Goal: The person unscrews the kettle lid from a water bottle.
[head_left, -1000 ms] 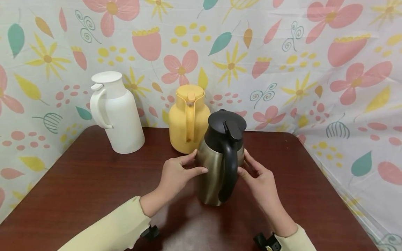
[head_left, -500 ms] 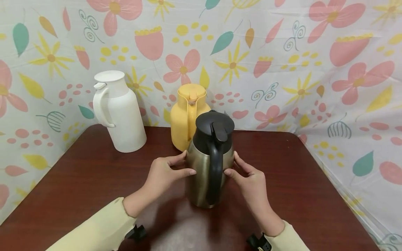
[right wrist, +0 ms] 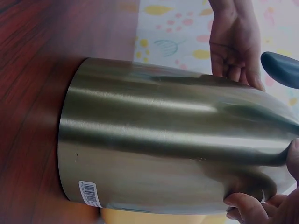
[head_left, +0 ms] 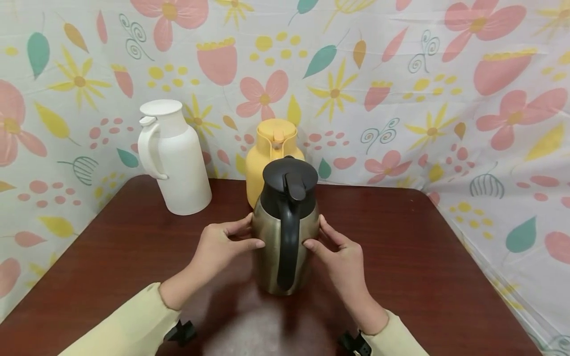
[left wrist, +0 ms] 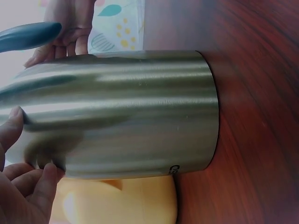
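Note:
A brushed-steel thermal carafe (head_left: pixel 267 262) with a black lid (head_left: pixel 278 173) and black handle (head_left: pixel 289 242) stands upright near the table's middle, its handle towards me. My left hand (head_left: pixel 218 249) holds its left side between thumb and fingers. On the opposite side my right hand (head_left: pixel 340 259) grips it the same way, thumb beside the handle. In the left wrist view the steel body (left wrist: pixel 140 112) fills the middle, its base at the tabletop. A barcode sticker (right wrist: pixel 89 193) shows near the base in the right wrist view.
Behind the carafe stands a yellow jug (head_left: pixel 256 173), partly hidden by it. A white jug (head_left: pixel 184 168) is at the back left of the dark red wooden table (head_left: pixel 401 237). Floral cloth (head_left: pixel 338 74) hangs close behind the table.
Both hands have shifted the carafe to the left, in front of the yellow jug, covering more of it. Its handle has turned to face me more directly. The white and yellow jugs keep their places.

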{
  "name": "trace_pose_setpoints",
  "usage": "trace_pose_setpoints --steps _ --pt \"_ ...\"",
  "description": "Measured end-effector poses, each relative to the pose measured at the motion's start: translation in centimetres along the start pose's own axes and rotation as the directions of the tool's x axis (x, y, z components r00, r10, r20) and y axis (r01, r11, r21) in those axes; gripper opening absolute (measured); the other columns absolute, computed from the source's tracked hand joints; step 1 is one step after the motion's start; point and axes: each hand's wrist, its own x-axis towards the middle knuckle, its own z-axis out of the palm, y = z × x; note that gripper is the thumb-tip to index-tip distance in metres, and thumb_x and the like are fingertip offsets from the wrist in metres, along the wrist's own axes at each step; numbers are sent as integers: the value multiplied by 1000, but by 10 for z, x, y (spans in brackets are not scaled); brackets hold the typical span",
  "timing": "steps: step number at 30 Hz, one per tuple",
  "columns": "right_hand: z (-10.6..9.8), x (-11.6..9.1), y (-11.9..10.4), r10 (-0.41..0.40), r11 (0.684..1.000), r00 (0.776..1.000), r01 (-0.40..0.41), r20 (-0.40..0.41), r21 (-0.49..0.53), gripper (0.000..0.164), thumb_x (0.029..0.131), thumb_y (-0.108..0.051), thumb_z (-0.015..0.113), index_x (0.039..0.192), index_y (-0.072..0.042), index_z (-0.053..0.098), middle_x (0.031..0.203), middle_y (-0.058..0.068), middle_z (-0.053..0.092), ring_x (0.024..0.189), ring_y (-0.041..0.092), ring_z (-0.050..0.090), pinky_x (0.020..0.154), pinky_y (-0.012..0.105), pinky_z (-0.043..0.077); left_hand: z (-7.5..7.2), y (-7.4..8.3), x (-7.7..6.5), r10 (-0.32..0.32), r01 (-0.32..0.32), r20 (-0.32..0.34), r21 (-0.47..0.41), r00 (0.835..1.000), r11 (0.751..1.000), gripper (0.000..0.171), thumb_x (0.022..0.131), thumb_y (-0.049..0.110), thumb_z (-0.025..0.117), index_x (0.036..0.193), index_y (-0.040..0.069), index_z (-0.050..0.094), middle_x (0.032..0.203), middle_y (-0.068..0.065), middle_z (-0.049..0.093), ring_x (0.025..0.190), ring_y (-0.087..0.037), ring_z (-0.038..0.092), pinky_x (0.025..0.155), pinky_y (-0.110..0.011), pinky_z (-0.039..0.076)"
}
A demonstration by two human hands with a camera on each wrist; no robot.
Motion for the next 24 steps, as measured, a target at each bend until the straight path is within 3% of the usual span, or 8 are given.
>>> trace_pose_setpoints --steps 11,15,18,22,24 --pt "12 -2 -1 -18 998 1000 18 1 -59 59 81 -10 85 136 -10 64 136 4 67 119 -6 64 91 8 51 -12 -5 -3 7 -7 -17 9 1000 1000 62 80 21 89 136 12 65 121 -14 75 107 -24 77 85 -23 60" --pt "11 -4 -1 -30 999 999 31 22 -34 61 82 -6 84 138 -8 63 139 8 66 112 -15 62 92 13 54 -9 -9 -4 59 -57 -46 55 997 997 61 79 21 89 135 12 66 117 -14 77 102 -24 78 80 -19 59" --pt "8 -4 -2 -24 999 998 26 66 -31 62 82 -5 83 141 -8 62 140 9 64 113 -11 63 92 17 56 -7 -13 -4 101 -95 -70 84 992 992 62 78 19 89 135 11 67 115 -14 78 101 -25 78 80 -22 60" --pt "-3 -2 -7 -14 996 988 27 155 -83 57 91 -11 78 145 -13 59 142 10 65 118 -3 65 90 13 54 -6 -18 -3 153 -146 -64 97 986 984 66 79 17 89 139 11 65 125 -12 75 112 -27 74 91 -33 60" --pt "-8 -1 -11 -51 994 988 64 147 -86 52 96 -13 72 146 -14 58 141 6 67 119 -5 64 89 9 52 -7 -20 -1 181 -176 -44 85 983 981 68 79 16 88 142 10 62 130 -12 73 117 -28 71 97 -37 58"
